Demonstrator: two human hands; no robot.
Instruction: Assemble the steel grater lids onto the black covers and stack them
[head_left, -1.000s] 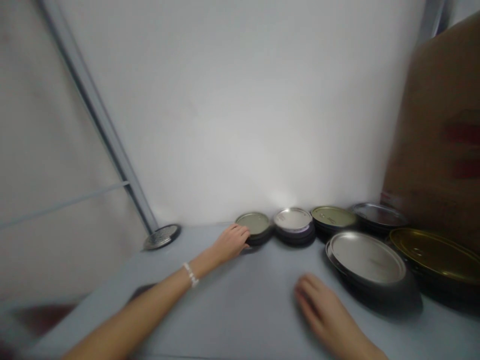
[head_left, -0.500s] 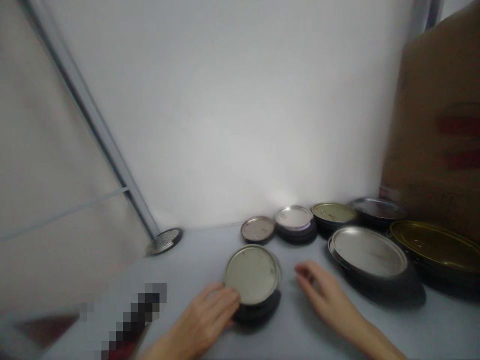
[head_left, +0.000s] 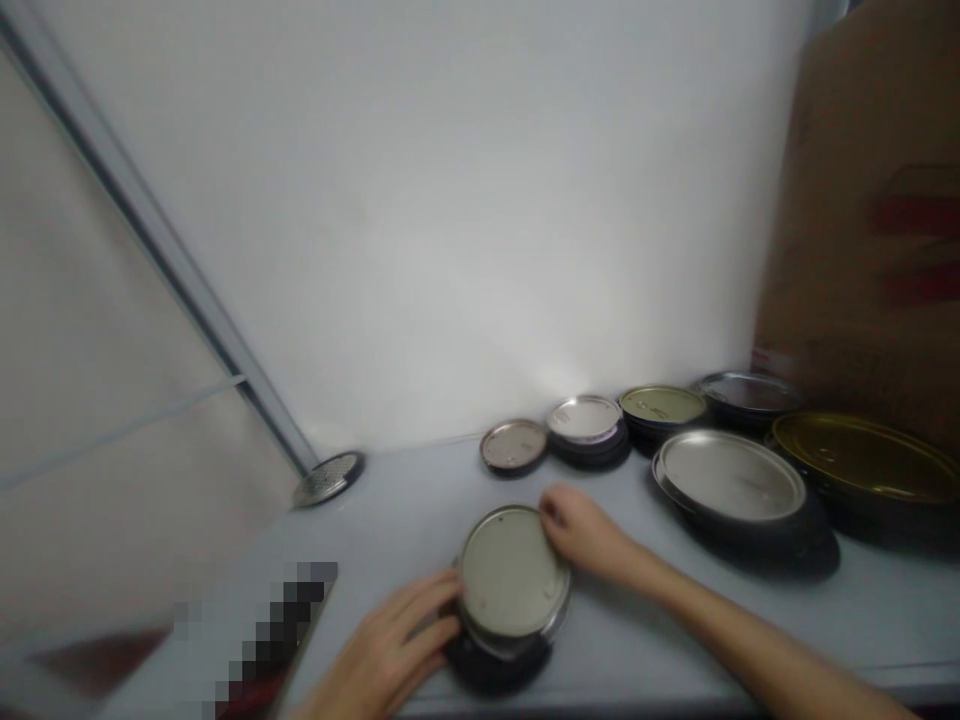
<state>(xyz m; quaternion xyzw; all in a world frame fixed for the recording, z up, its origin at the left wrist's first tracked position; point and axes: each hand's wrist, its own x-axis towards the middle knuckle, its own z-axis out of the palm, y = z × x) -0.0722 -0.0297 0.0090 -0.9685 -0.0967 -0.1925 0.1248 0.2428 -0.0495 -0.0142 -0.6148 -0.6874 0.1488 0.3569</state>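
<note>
Your left hand (head_left: 409, 635) grips the near-left side of the lid stack (head_left: 515, 575), which sits at the front of the counter (head_left: 405, 520) between your 2 hands. Your right hand (head_left: 581, 530) is at its far-right rim, fingers curled; you can't tell there whether they pinch the edge. The top lid sits off-centre on those below. Behind, 1 small lid (head_left: 514, 445) lies beside the silver stack (head_left: 585, 420). The perforated disc (head_left: 330, 478) lies well to your left, the carton (head_left: 862, 220) at far right.
</note>
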